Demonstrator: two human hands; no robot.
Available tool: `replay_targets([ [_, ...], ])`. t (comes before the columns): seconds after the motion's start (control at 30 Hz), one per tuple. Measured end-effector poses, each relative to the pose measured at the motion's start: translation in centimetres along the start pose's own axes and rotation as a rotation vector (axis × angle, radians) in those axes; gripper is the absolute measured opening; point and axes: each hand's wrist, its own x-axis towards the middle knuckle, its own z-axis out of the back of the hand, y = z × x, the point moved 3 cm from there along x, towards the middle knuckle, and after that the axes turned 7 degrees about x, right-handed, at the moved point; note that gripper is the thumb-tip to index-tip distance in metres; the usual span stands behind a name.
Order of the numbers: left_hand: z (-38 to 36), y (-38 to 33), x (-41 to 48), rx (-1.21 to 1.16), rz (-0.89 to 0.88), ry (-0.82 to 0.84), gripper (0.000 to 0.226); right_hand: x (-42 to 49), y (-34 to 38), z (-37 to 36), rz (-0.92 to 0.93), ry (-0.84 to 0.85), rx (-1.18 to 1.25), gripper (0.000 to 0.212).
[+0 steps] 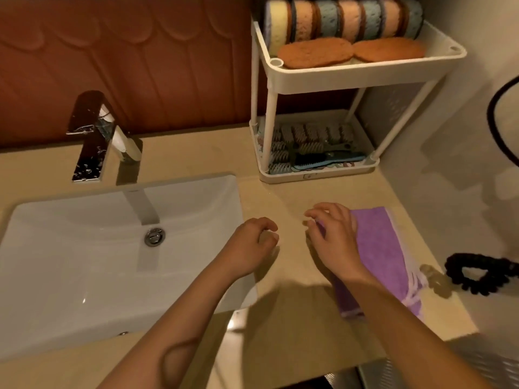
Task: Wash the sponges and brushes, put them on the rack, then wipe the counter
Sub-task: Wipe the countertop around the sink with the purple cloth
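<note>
Beige counter (283, 192): purple cloth (389, 248) long axis front-to-back, fringe near; right hand (334, 240) atop, grip unclear; left hand (250, 247) slack, empty.

A home bathroom vanity. A white basin (84, 248) with a chrome tap (95, 136) is sunk in a beige bench (196, 153). A small white rack (351, 74) holds sponges (342, 21) and brushes (311, 141).
</note>
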Motion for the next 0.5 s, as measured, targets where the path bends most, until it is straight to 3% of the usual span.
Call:
replay_targets([
  [0.1,-1.1,0.5,-1.4,0.056,-0.036,0.000,0.030,-1.8,-2.7,2.0,-0.100,-0.043,-0.247,0.040],
  [0.23,-2.5,1.0,-3.1,0.108,-0.085,-0.033,0.032,-4.6,-6.9,2.7,-0.304,0.179,-0.507,0.075],
  [0.33,-3.6,0.9,-4.0,0.184,-0.129,-0.022,0.039,-6.1,-8.1,2.0,-0.381,0.259,-0.489,0.065],
  [0.5,-5.7,0.0,-4.8,0.250,-0.159,0.033,0.051,-7.5,-7.0,0.9,-0.427,0.207,-0.472,0.053],
])
